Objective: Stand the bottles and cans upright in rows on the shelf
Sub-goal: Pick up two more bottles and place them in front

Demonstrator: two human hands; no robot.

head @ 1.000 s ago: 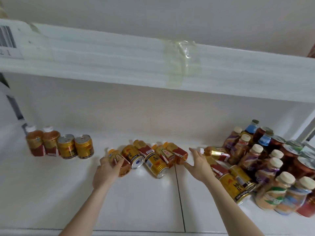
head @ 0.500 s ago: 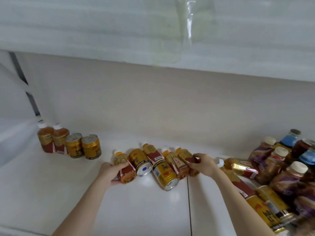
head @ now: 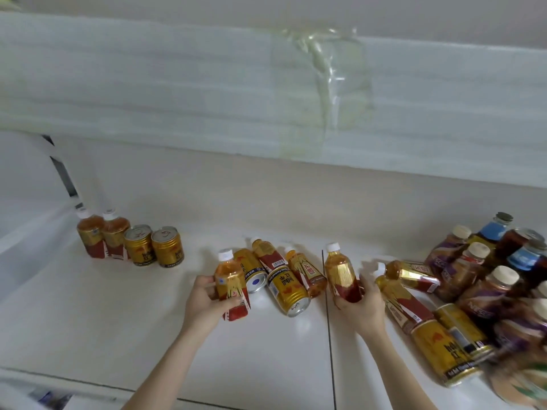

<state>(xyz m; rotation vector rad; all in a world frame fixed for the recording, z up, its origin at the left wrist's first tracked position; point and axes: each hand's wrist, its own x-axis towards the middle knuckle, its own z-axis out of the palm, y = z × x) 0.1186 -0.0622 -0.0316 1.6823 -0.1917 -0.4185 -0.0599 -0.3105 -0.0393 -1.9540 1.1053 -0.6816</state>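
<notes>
Shelf (head: 88, 321) of white board carries, far left, two tea bottles (head: 102, 236) and two gold cans (head: 154, 245) standing upright in a row. Next, the left hand (head: 204, 303) wraps around a white-capped tea bottle (head: 229, 281), held nearly upright. Between the hands lie a pile of tipped bottles and cans (head: 284, 276). The right hand (head: 362, 306) clasps another tea bottle (head: 342, 272) by its base, tilted slightly. Far right, more cans lie flat beside a crowded cluster of standing bottles (head: 479, 261)
</notes>
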